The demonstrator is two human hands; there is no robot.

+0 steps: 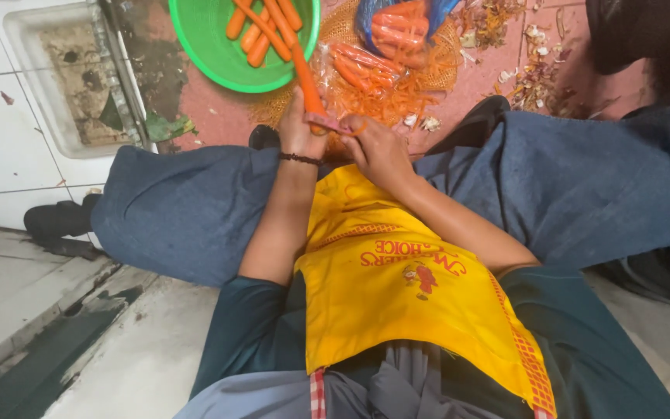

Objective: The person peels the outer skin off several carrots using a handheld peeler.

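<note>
A person is sitting low on a tiled floor, seen from their own head, knees spread in blue trousers and a yellow apron (397,287) lying across the lap. At far left a grimy floor drain (79,77) is set into white tiles. Next, a green bowl (234,46) is holding about five peeled carrots. The left hand (298,128), wearing a dark bead bracelet (301,158), is gripping one carrot (308,81) by its near end, fingers wrapped around it. The carrot's long axis is running up and away from the body, its far tip reaching over the bowl's rim. Just beside, the right hand (378,147) is pinching a small pinkish peeler (331,122), its blade touching the carrot's near end right by the left fingers. Beyond both hands a heap of orange peelings (397,97) is lying on a woven mat, with a plastic bag of unpeeled carrots (393,27) further right; their count is unclear. At far right, papery scraps (533,77) are littering the red floor.
</note>
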